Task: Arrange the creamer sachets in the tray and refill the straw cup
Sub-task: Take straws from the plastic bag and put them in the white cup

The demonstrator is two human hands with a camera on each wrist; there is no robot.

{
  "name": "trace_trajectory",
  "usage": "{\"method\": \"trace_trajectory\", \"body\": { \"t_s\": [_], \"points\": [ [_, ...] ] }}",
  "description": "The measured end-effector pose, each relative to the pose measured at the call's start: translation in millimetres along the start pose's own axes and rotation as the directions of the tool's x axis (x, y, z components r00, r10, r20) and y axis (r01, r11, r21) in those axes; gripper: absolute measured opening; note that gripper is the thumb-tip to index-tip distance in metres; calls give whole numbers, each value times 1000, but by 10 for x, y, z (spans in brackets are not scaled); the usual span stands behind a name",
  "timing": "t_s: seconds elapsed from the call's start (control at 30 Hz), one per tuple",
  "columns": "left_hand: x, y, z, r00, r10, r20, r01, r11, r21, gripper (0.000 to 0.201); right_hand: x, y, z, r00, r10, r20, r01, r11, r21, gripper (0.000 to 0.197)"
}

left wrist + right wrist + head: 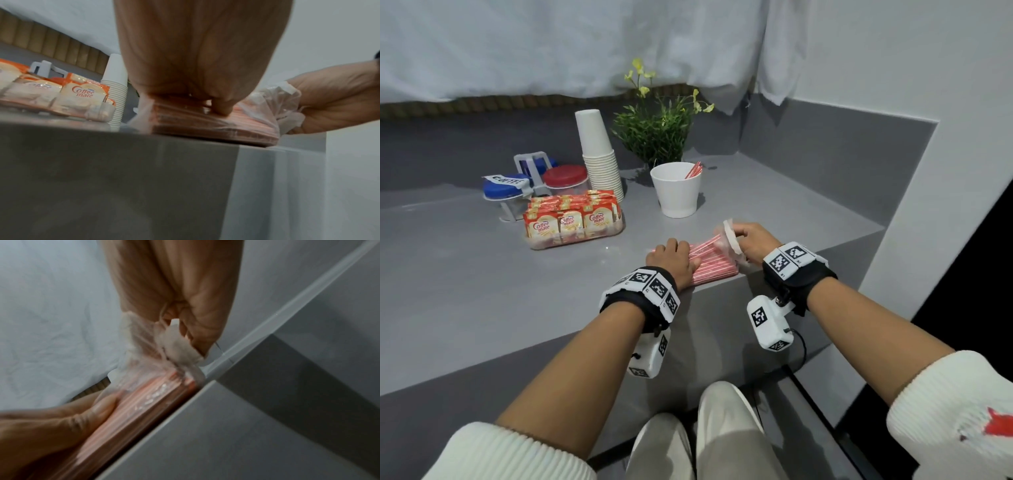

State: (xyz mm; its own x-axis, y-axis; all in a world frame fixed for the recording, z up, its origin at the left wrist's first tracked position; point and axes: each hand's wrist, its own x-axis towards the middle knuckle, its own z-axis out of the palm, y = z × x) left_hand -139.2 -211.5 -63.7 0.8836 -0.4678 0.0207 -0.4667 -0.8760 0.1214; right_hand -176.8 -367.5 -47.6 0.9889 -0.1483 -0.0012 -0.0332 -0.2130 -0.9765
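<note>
A glossy grey counter (465, 267) is set into a corner and is backed by a grey upstand (842, 150). A white wall (911, 58) is seen on the right. Crumpled white cloth (534, 44) is hung behind the counter, and a strip of ribbed tan panelling (482, 102) is exposed under its hem. The surface is evenly lit.

White ribbed sleeves (517, 448) pushed up both forearms, a red mark on the right one. Black wrist straps (803, 277) carry white blocks printed with square black-and-white codes; a thin black cable (802, 346) trails. Pale trousers (726, 431) below.
</note>
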Motion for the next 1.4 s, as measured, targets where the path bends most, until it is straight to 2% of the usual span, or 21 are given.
{"method": "trace_trajectory", "body": {
  "t_s": [0.13, 0.37, 0.43, 0.53, 0.6, 0.67, 0.8, 0.97, 1.03, 1.13, 1.23, 1.4],
  "points": [
    [-12, 19, 25, 999, -34, -37, 33, 999, -28, 46, 81, 105, 62, 984, -85, -156, 54, 980, -194, 25],
    [-54, -27, 29, 996, -45, -79, 37, 995, -92, 48, 81, 169, -31, 975, -9, -224, 16, 999, 32, 18],
    [-56, -23, 29, 995, -53, -85, 44, 994, -103, 48, 80, 161, -53, 977, -7, -212, 11, 1000, 19, 10],
    [-48, 1, 18, 993, -80, -88, 69, 990, -123, 47, 0, 55, -22, 993, -36, -111, 26, 996, -91, 16],
    [-49, 15, 8, 991, -93, -93, 81, 989, -126, 47, -17, 20, 14, 996, -52, -73, 46, 995, -89, 17],
    [-52, 22, -4, 990, -97, -102, 84, 989, -125, 46, -2, 32, 69, 993, -53, -108, 48, 998, -41, 5],
    [-87, 14, -9, 990, -95, -106, 81, 988, -129, 46, 23, 86, 109, 974, -34, -224, 39, 999, 16, 21],
    [-158, -36, 9, 994, -58, -96, 44, 988, -149, 43, -3, 95, 4, 968, -13, -252, 38, 995, 95, 26],
    [-177, -64, 31, 994, -55, -96, 38, 986, -163, 41, -5, 71, -64, 966, 29, -257, 20, 982, 185, 26],
    [-179, -70, 42, 993, -68, -101, 51, 985, -163, 40, -11, 33, -116, 982, 59, -182, 0, 951, 308, 22],
    [-158, 6, 1, 994, -35, -106, 22, 992, -125, 39, -15, 25, -20, 992, 76, -103, -52, 975, 214, 21],
    [-78, 155, -40, 979, 50, -198, -63, 996, -60, 35, 63, -66, 32, 976, 63, -209, -32, 989, 147, 24]
  ]
}}
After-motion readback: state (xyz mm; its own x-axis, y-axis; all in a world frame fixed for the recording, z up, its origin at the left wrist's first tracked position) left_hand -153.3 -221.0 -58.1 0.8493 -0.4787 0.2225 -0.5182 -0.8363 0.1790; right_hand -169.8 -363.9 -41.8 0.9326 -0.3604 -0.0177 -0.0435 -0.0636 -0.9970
